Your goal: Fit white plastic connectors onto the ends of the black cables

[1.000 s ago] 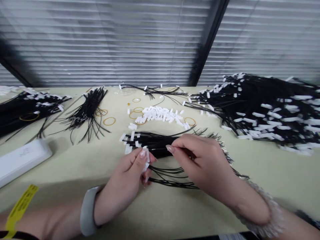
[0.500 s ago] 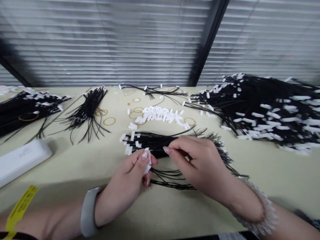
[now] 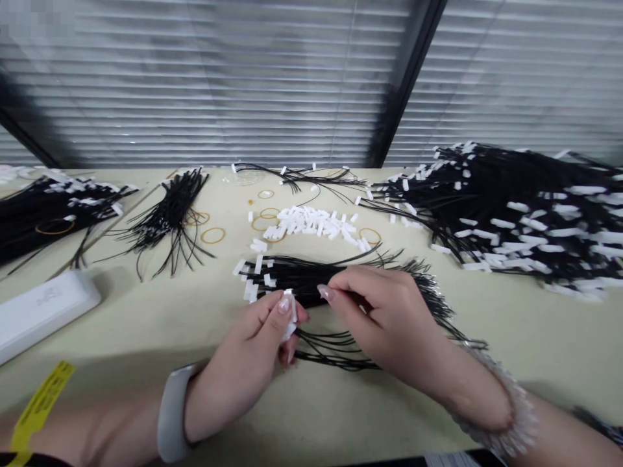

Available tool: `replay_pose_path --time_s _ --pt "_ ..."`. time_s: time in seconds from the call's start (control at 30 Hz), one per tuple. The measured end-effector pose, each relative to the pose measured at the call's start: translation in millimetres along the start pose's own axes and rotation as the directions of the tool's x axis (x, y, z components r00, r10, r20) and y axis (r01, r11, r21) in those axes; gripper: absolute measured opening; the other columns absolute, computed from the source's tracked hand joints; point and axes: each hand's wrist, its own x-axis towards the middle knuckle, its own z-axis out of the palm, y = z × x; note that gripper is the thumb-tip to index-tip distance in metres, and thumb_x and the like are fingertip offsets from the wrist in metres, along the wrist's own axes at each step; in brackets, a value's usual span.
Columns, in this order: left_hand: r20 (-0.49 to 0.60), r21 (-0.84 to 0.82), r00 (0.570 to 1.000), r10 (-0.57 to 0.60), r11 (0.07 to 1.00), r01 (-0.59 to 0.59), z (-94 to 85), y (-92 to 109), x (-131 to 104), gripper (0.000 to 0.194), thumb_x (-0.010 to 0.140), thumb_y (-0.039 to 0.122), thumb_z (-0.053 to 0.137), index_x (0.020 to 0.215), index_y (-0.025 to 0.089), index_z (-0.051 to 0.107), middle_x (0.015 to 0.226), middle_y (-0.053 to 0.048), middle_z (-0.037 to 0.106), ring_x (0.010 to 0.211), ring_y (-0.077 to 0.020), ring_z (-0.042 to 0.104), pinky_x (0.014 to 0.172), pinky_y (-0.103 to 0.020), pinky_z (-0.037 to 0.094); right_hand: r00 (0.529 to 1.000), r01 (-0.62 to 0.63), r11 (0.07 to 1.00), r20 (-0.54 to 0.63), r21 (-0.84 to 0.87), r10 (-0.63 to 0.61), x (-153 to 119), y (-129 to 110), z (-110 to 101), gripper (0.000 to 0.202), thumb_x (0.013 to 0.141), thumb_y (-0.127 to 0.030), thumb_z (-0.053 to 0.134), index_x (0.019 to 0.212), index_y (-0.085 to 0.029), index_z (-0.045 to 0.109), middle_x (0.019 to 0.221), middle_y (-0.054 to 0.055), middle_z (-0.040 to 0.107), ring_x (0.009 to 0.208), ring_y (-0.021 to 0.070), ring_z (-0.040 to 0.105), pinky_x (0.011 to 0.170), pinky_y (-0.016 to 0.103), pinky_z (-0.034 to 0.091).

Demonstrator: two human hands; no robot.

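- Pinching a small white tag (image 3: 290, 316) between thumb and curled fingertips, the left hand (image 3: 243, 363) sits at lower centre of the frame, closed tightly on the tag, with a pale wristband (image 3: 171, 415) on its wrist.
- The right hand (image 3: 389, 318), just right of centre, has thumb and forefinger drawn together on a thin black cord (image 3: 335, 353); the pinch point is partly hidden, so it seems to grip a single strand, though more may be caught.
- That cord comes from a small bundle of black cords (image 3: 311, 279) lying on the table (image 3: 146, 324) just above both hands, a few white tags at its left end.
- A beaded bracelet (image 3: 511, 415) circles the right wrist at lower right.
- Loose white tags (image 3: 316, 224) lie in a heap above centre, with rubber bands (image 3: 213, 235) scattered around it.
- A large pile of tagged cords (image 3: 516, 214) fills the right side; smaller bundles (image 3: 165, 217) lie at the left.
- A white case (image 3: 43, 311) rests at the left edge, a yellow strip (image 3: 41, 402) below it.
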Motion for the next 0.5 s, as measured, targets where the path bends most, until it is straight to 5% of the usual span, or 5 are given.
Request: replay_pose_path --time_s 0.3,0.43,0.5 --pt "0.063 0.081 0.998 0.032 0.996 -0.037 0.3 -4 -1 0.034 0.087 0.045 0.036 0.072 0.018 0.048 0.05 0.006 0.041 0.044 -0.0075 0.04 0.044 -0.019 0.035 0.997 -0.013 0.998 0.081 0.056 0.008 2 -1 2 0.014 0.082 -0.012 0.049 0.069 -0.016 0.052 0.06 -0.006 0.05 0.056 0.0031 0.044 0.056 0.016 0.034" --pt "-0.023 -0.028 1.0 0.019 0.999 -0.02 0.9 -4 2 0.035 0.086 0.048 0.037 0.074 0.018 0.05 0.049 0.006 0.042 0.045 -0.008 0.041 0.047 -0.02 0.039 0.981 0.12 0.986 -0.137 -0.117 -0.136 2 -3 -7 0.005 0.079 -0.013 0.052 0.078 -0.013 0.056 0.077 0.003 0.055 0.075 0.0103 0.048 0.069 0.023 0.038" --pt "-0.088 -0.078 0.996 0.023 0.996 -0.03 0.6 -4 4 0.036 0.085 0.05 0.039 0.075 0.018 0.051 0.049 0.006 0.043 0.045 -0.0079 0.041 0.048 -0.02 0.04 0.974 0.163 0.967 -0.125 -0.195 -0.19 0 -3 -10 0.01 0.08 -0.02 0.053 0.072 -0.014 0.056 0.072 0.003 0.052 0.07 0.0117 0.046 0.064 0.025 0.036"
